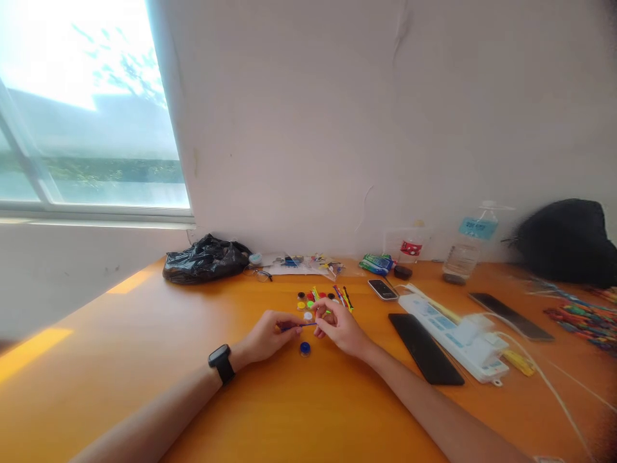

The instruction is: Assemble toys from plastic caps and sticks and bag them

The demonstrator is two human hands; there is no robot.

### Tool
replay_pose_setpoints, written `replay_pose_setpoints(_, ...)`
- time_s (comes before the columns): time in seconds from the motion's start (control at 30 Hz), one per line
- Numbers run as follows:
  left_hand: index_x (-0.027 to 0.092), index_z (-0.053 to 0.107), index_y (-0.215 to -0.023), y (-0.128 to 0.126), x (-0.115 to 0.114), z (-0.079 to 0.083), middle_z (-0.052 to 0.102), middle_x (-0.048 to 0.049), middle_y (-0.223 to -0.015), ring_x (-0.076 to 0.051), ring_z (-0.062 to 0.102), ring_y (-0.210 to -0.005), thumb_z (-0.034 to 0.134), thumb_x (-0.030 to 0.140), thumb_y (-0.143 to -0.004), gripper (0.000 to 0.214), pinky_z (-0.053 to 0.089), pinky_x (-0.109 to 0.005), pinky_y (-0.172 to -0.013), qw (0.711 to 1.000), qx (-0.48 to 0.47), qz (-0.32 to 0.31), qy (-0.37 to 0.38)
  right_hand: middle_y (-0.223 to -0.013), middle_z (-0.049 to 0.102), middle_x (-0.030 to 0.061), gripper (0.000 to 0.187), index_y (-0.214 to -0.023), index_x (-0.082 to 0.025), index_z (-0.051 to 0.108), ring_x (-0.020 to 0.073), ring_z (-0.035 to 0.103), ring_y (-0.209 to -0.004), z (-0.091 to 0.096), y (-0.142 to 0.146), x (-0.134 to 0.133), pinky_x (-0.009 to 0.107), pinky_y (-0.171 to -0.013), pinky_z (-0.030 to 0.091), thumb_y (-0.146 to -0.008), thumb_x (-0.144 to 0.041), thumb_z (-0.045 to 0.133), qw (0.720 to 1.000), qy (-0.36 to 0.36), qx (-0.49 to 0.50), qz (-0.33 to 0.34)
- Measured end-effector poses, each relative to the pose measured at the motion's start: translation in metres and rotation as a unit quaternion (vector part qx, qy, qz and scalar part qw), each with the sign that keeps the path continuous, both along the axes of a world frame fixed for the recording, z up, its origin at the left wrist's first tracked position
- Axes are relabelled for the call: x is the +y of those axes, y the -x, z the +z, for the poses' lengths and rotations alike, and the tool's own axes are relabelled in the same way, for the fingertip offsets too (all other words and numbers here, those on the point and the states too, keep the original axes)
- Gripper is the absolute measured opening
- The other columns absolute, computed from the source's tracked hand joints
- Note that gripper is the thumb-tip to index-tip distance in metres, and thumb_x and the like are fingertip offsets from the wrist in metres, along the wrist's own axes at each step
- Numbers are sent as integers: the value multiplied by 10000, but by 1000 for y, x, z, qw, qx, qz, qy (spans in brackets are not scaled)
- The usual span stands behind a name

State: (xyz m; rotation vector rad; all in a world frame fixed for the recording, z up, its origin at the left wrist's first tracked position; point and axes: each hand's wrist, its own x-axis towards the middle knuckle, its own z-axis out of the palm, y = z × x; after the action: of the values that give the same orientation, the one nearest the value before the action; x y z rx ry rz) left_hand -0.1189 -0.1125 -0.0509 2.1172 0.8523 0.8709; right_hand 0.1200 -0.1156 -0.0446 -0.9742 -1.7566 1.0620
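Between my two hands runs a thin dark blue strand point(308, 325), held level just above the table. My left hand point(271, 334), with a black watch on its wrist, is closed on its left part. My right hand point(341, 326) has thumb and finger pinched at its right end; the exact grip is too small to see. Just below the hands sits a small round blue piece point(304, 348) with a clear rim. Behind the fingers stand several similar round pieces, among them a yellow one point(301, 305) and a white one point(308, 316), partly hidden by my right hand.
Colourful thin bundles point(344, 297) lie behind my right hand. To the right are a black flat slab point(425, 348), a white power strip point(448, 331) with cables, a phone point(511, 315) and a bottle point(467, 247). A black plastic bag point(207, 258) lies at the back left.
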Motion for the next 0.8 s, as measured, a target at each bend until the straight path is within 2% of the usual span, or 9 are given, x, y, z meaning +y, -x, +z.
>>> replay_pose_setpoints(0.17,160,817,-955,-3,-7,10,803,-80,-892,-199,708,-786,699,506,-923,367,526,-268,-711,1000,-9,-13,13,-833,691,18,362,-989,-205,662,147,643,-631,2,0,-3,266,-564,521,-832,-520,750,994,74,-27,78)
replay_pose_setpoints(0.27,153,812,-916,-4,-10,11,802,-75,-861,-181,699,-762,706,473,-921,337,505,-255,-691,999,-7,-32,12,-779,705,16,361,-932,-190,690,132,615,-579,2,-1,-4,234,-503,456,-800,-515,776,986,116,-53,109)
replay_pose_setpoints(0.43,156,815,-930,-4,-10,7,790,-66,-858,-154,658,-714,744,414,-885,271,489,-239,-656,999,14,-47,0,-688,678,-2,306,-863,-168,693,112,591,-526,2,-2,-3,209,-465,422,-761,-439,791,981,145,-71,112)
replay_pose_setpoints(0.6,173,815,-926,-5,-9,6,782,-60,-932,-154,670,-780,742,349,-881,196,501,-232,-697,997,10,-75,-20,-665,664,-15,259,-846,-168,675,101,589,-518,1,-2,-3,192,-450,405,-752,-386,780,980,149,-74,113)
replay_pose_setpoints(0.8,172,806,-921,-6,-11,5,769,-42,-870,-129,636,-714,736,338,-884,184,476,-209,-647,997,35,-61,-24,-670,670,-8,216,-825,-164,673,97,582,-519,1,-3,-3,184,-439,397,-739,-344,756,977,162,-76,114)
